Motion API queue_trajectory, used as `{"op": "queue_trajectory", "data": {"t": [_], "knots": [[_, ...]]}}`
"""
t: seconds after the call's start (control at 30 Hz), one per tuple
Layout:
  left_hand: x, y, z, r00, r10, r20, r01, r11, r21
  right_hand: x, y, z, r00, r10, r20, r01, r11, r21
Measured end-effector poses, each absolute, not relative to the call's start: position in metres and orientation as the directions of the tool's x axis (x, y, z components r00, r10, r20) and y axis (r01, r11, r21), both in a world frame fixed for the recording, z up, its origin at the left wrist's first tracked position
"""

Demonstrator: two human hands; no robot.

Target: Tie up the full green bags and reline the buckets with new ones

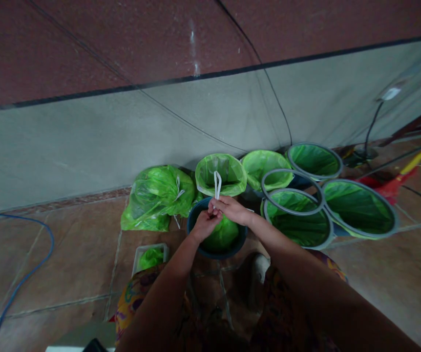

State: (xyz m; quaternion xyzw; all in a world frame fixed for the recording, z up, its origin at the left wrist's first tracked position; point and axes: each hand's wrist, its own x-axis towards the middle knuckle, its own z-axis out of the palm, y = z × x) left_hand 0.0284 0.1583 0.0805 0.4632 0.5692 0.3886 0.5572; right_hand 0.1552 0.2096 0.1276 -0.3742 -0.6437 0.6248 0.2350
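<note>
Both my hands meet over a dark blue bin [192, 233] on the floor. A white drawstring [217, 182] stands up in a loop from between their fingers. My right hand [233, 210] is pinched closed on the drawstring. Beside it, my left hand [206, 224] has its fingers closed at the string's base, touching the right fingertips. Below them a green plastic bag [223, 235] lies inside the bin. To the left, a full green bag [155, 195] rests on the floor, its own white string showing on top.
Behind stands a bin lined in green [221, 164], with a second lined bin [267, 164] beside it. Grey-rimmed lined bins [360, 208] and a loose grey ring [293, 191] are at right. A small tray [166, 252], a blue cable [51, 244] and a red broom [391, 188] also lie around.
</note>
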Motion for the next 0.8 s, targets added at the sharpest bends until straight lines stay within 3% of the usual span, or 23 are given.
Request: {"op": "queue_trajectory", "data": {"t": [0.07, 0.13, 0.23, 0.33, 0.4, 0.6, 0.7, 0.8], "knots": [[0.029, 0.157, 0.079, 0.024, 0.965, -0.262, 0.056, 0.261, 0.964, 0.156, 0.212, 0.125, -0.544, 0.824, -0.159, 0.209, -0.051, -0.977], [0.028, 0.157, 0.076, -0.014, 0.963, -0.270, 0.009, 0.270, 0.963, 0.159, 0.214, 0.124, -0.466, 0.864, -0.190, 0.349, -0.018, -0.937], [0.025, 0.158, 0.075, -0.080, 0.951, -0.297, -0.001, 0.298, 0.955, 0.167, 0.215, 0.126, -0.456, 0.854, -0.250, 0.627, 0.109, -0.771], [0.021, 0.160, 0.077, -0.151, 0.938, -0.313, 0.054, 0.324, 0.944, 0.174, 0.213, 0.132, -0.495, 0.830, -0.257, 0.742, 0.249, -0.623], [0.018, 0.161, 0.080, -0.180, 0.929, -0.323, 0.043, 0.335, 0.941, 0.176, 0.212, 0.135, -0.499, 0.832, -0.240, 0.746, 0.272, -0.608], [0.012, 0.164, 0.085, -0.167, 0.923, -0.346, -0.049, 0.343, 0.938, 0.178, 0.212, 0.133, -0.637, 0.676, -0.370, 0.601, 0.135, -0.788], [0.009, 0.164, 0.085, -0.149, 0.938, -0.312, 0.107, 0.329, 0.938, 0.177, 0.213, 0.131, -0.621, 0.712, -0.327, 0.635, 0.214, -0.742], [0.008, 0.164, 0.087, -0.120, 0.968, -0.220, 0.359, 0.249, 0.899, 0.172, 0.216, 0.124, -0.534, 0.824, -0.192, 0.665, 0.269, -0.697]]}}
